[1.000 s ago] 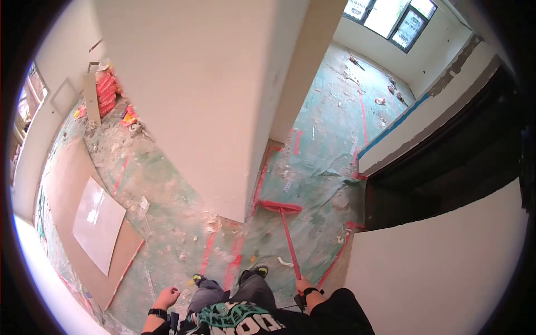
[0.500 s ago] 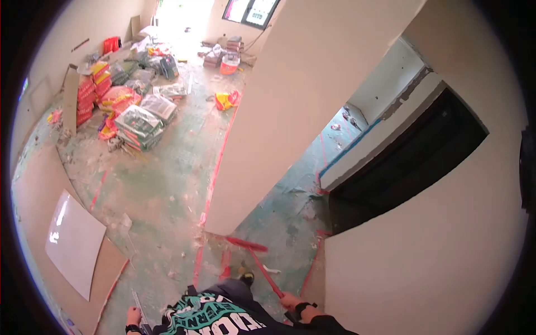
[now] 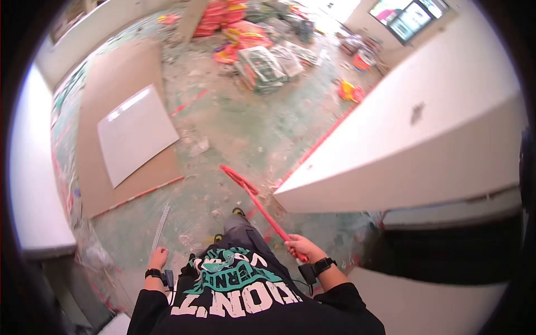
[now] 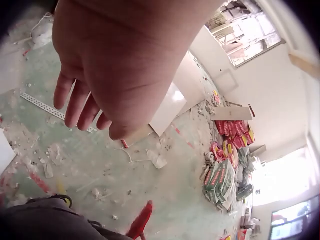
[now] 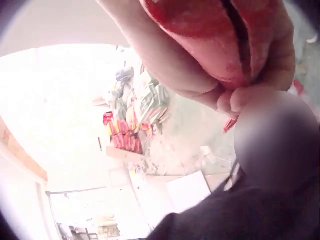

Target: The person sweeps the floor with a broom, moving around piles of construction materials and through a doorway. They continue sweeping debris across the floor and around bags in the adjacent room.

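Note:
My right hand [image 3: 304, 249] grips the end of the long handle of a red push broom [image 3: 267, 216]. In the head view the broom's narrow head points forward and left over the dusty, green-covered floor. The right wrist view shows fingers curled round the thick red handle end [image 5: 210, 45]. My left hand [image 3: 158, 258] hangs at my side with nothing in it, its fingers [image 4: 75, 107] loosely bent in the left wrist view. Beyond it on the floor lies a white perforated strip [image 3: 161, 223].
A brown board [image 3: 95, 139] lies at left with a glossy white sheet [image 3: 137, 134] on top. Wrapped bags [image 3: 259, 67] and red packs [image 3: 215, 19] are piled ahead. A white wall end [image 3: 391, 145] stands at right, with a dark recess [image 3: 441, 257] behind it. Debris litters the floor.
My view has swung left, away from the doorway and towards the board and bags. The broom has turned with me, its head now left of the wall end. My right hand still holds it.

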`<state>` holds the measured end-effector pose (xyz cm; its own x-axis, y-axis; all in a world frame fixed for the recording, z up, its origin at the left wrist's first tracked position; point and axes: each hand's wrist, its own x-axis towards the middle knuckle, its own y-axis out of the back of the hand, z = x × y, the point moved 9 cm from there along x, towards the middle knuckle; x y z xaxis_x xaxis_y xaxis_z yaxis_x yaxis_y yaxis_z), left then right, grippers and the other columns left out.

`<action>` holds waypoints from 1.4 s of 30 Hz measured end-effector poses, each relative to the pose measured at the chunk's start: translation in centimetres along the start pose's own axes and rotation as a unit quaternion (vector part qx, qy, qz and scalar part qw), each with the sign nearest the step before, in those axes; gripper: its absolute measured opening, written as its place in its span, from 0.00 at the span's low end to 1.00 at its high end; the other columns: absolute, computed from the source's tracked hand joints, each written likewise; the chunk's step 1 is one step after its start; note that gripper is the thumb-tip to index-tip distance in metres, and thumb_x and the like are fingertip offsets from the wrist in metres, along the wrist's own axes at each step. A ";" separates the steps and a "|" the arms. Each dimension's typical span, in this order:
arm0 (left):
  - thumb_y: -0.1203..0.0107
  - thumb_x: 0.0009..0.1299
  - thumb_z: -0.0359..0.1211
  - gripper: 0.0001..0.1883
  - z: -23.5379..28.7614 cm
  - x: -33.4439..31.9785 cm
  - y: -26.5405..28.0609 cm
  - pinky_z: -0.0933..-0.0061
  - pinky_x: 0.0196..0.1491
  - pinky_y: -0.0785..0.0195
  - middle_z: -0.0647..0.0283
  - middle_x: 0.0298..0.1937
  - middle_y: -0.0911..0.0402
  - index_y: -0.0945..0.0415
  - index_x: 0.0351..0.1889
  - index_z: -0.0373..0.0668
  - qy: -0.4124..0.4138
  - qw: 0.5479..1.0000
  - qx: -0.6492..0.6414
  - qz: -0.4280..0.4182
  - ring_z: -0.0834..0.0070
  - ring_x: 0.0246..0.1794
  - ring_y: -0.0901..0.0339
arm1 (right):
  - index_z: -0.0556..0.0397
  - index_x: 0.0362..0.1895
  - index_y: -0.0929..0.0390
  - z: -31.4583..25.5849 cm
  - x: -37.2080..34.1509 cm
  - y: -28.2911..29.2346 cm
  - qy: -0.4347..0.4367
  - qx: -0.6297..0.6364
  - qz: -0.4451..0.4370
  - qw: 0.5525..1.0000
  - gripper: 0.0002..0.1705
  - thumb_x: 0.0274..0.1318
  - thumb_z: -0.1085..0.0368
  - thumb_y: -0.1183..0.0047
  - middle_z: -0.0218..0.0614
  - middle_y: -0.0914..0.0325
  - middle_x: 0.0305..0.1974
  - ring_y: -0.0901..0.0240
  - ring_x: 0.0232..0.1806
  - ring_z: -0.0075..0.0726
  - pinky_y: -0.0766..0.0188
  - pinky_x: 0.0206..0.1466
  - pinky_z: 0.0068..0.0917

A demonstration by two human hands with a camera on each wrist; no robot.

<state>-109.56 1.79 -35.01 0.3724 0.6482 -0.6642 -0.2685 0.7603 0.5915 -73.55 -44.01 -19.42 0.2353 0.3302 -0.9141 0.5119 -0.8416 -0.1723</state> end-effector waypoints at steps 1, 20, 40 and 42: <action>0.51 0.58 0.38 0.15 0.8 -0.3 0.6 0.67 0.38 0.33 0.51 0.31 0.23 0.26 0.35 0.36 -0.002 1.000 0.004 0.020 0.60 0.33 0.24 | 0.52 0.53 0.40 -3.4 2.0 0.0 0.013 -0.004 0.017 1.000 0.22 0.52 0.70 0.53 0.28 0.37 0.21 0.41 0.16 0.19 0.41 0.15 0.17; 0.52 0.62 0.34 0.11 10.2 -9.7 3.8 0.74 0.29 0.33 0.59 0.28 0.24 0.28 0.35 0.35 0.174 0.950 -0.202 0.163 0.74 0.24 0.26 | 0.57 0.42 0.36 -38.7 37.7 -1.4 0.101 -0.511 0.095 0.848 0.16 0.44 0.73 0.63 0.41 0.29 0.17 0.29 0.15 0.39 0.34 0.15 0.33; 0.51 0.56 0.44 0.18 17.1 19.7 11.6 0.65 0.43 0.34 0.52 0.35 0.22 0.24 0.36 0.39 0.104 0.992 0.035 -0.067 0.59 0.39 0.25 | 0.43 0.53 0.36 -26.7 27.5 0.2 0.026 -0.351 0.145 0.925 0.19 0.56 0.64 0.65 0.38 0.30 0.23 0.31 0.20 0.36 0.33 0.22 0.32; 0.51 0.57 0.44 0.18 21.1 24.4 15.2 0.65 0.46 0.35 0.51 0.37 0.23 0.24 0.36 0.39 0.051 0.994 0.061 -0.070 0.58 0.42 0.26 | 0.43 0.55 0.37 -24.8 24.9 -3.1 0.032 -0.336 0.153 0.929 0.21 0.55 0.62 0.63 0.38 0.29 0.25 0.30 0.25 0.37 0.33 0.27 0.33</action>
<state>-85.80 28.29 -32.64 0.3039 0.5428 -0.7830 -0.1093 0.8363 0.5373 -48.81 -22.60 -32.54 0.4925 0.1615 -0.8552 0.8080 -0.4501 0.3803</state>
